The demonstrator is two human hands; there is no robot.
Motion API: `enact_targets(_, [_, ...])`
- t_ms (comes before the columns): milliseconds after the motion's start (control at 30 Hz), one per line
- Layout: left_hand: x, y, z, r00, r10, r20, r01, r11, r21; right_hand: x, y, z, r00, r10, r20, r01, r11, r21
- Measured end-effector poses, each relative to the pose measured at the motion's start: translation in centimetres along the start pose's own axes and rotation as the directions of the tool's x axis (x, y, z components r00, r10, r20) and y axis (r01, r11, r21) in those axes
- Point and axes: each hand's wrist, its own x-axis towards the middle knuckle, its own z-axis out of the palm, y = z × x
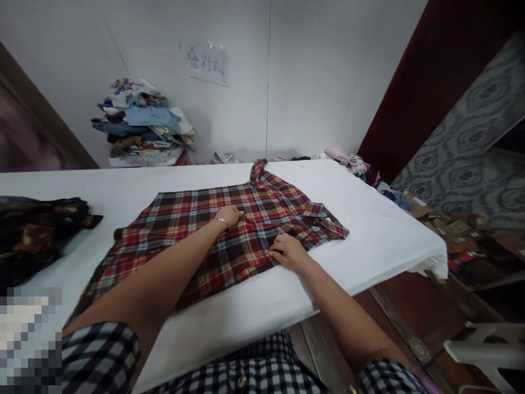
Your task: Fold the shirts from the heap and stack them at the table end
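You are leaning over a white counter (369,235) with a red plaid shirt (197,230) lying spread flat across it, its collar pointing to the far side. Your left hand (229,214) is pressing down on the middle of the shirt, a thin bracelet (222,221) sitting at the wrist. Your right hand (289,251) is resting on the shirt's near edge, fingers curled against the cloth. A dark patterned garment (36,230) is lying at the counter's left end. A pile of folded clothes (143,123) is sitting against the far wall.
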Motion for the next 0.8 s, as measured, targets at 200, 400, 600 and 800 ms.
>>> enact_targets(200, [0.4,-0.9,1.2,0.999,-0.034,0.030,0.033,0.999,0.027,-0.4,-0.7,-0.1,0.999,-0.003,0.047,0.006,0.998,-0.068])
enact_targets(400, [0.6,-2.0,0.9,0.999,-0.031,0.020,0.031,0.999,-0.008,-0.3,-1.5,-0.5,0.996,0.022,0.090,-0.014,0.996,-0.083])
enact_targets(600, [-0.7,-2.3,1.9,0.994,-0.069,-0.079,0.070,0.997,0.010,-0.1,-1.7,-1.1,0.996,0.081,-0.039,-0.081,0.997,-0.005])
enact_targets(800, [-0.7,-1.7,0.8,0.997,-0.028,-0.068,0.030,0.999,0.033,0.4,-0.1,-0.2,0.924,0.350,-0.157,-0.366,0.927,-0.084])
